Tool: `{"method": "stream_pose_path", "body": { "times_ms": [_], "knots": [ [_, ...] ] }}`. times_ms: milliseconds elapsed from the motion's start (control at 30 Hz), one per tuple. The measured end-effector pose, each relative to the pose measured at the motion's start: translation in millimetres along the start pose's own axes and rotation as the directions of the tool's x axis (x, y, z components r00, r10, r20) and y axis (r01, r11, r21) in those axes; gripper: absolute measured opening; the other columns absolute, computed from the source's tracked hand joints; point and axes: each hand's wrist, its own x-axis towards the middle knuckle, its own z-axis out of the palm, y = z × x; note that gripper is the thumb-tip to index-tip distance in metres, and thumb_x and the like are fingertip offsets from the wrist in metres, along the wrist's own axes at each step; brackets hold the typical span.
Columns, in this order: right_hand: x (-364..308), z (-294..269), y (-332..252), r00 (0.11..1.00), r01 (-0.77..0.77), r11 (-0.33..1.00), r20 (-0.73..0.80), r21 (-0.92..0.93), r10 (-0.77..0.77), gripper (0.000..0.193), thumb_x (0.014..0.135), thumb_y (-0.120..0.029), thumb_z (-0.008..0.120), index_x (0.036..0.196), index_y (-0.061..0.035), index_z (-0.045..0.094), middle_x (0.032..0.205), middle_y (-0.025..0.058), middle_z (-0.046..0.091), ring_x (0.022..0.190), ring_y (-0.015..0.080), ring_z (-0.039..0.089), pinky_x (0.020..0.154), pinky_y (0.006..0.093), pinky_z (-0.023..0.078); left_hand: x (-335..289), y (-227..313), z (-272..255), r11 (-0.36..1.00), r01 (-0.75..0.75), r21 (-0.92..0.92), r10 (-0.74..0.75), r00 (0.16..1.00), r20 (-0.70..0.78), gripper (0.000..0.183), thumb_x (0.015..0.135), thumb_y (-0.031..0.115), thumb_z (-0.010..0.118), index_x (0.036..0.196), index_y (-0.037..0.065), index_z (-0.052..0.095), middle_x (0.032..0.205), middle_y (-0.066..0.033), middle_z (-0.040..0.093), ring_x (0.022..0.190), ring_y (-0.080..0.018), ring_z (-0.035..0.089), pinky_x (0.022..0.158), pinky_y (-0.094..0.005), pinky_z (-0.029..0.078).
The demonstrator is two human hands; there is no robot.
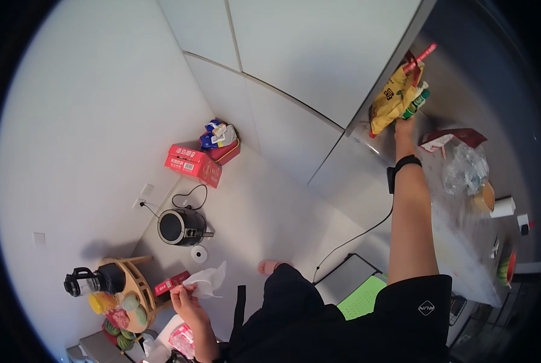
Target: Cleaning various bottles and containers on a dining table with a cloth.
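Note:
Down at the left, my left hand (189,304) pinches a thin white tissue (207,281), which hangs loose and crumpled to the right of the fingers. Just beyond the fingertips is a small red box (170,283); I cannot tell whether the hand touches it. My right arm stretches far to the upper right, a black band at its wrist. There my right hand (404,125) is at a yellow bag (391,100) and a green-and-white bottle (417,104) on the counter. Its fingers are mostly hidden, so its grip does not show.
A crumpled clear plastic bag (466,169) lies on the counter (464,254) by my right arm. White cabinet doors (307,54) rise ahead. On the floor stand a black round appliance (183,227) with its cord and a red carton (193,164). A wooden stool (139,275) holds fruit and a blender.

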Motion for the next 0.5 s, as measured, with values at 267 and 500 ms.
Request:
{"method": "stream_pose_path", "body": {
  "times_ms": [267, 500],
  "knots": [
    [2.7, -46.2, 27.5, 0.979, 0.19, 0.979, 0.088, -0.068, -0.184, 0.048, 0.069, -0.005, 0.074, 0.11, 0.0087, 0.054, 0.109, 0.0193, 0.06, 0.097, 0.0284, 0.057, 0.088, 0.0371, 0.044, 8.9, -8.5, -18.7, 0.992, 0.123, 0.042, -0.116, 0.984, -0.139, 0.007, 0.092, 0.014, 0.052, 0.094, 0.007, 0.051, 0.082, -0.0047, 0.06, 0.082, -0.0164, 0.06, 0.075, -0.0267, 0.044],
    [-283.6, 2.4, -53.9, 0.792, 0.18, 0.983, 0.586, 0.045, -0.172, 0.014, 0.093, -0.01, 0.049, 0.098, -0.0017, 0.058, 0.091, 0.0067, 0.059, 0.088, 0.0175, 0.057, 0.083, 0.0292, 0.044, -0.5, 7.5, -37.9, 0.998, 0.031, -0.058, -0.049, 0.939, -0.342, 0.008, 0.092, 0.015, 0.052, 0.092, 0.007, 0.053, 0.082, -0.004, 0.062, 0.08, -0.0119, 0.059, 0.066, -0.0223, 0.039]
  ]
}}
